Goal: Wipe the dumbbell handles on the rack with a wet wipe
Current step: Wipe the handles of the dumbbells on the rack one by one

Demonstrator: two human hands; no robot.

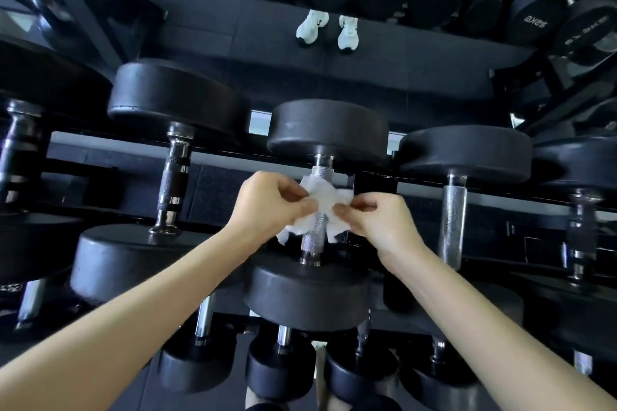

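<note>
Head view: wet wipe (320, 193) is draped across the middle of the centre dumbbell's knurled handle (312, 241) on the rack (500, 200). Left hand (267, 203) pinches its left end and right hand (377, 213) pinches its right end, one on each side and equally close. Handle's long axis runs straight away from the person, so the wipe crosses it at right angles. Bare knurl shows above and below the wipe. Can't tell whether it wraps fully underneath.

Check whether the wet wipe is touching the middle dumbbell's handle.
Touching. Head view shows the wet wipe wrapped against the handle, with the left hand and right hand pinching its ends.
</note>
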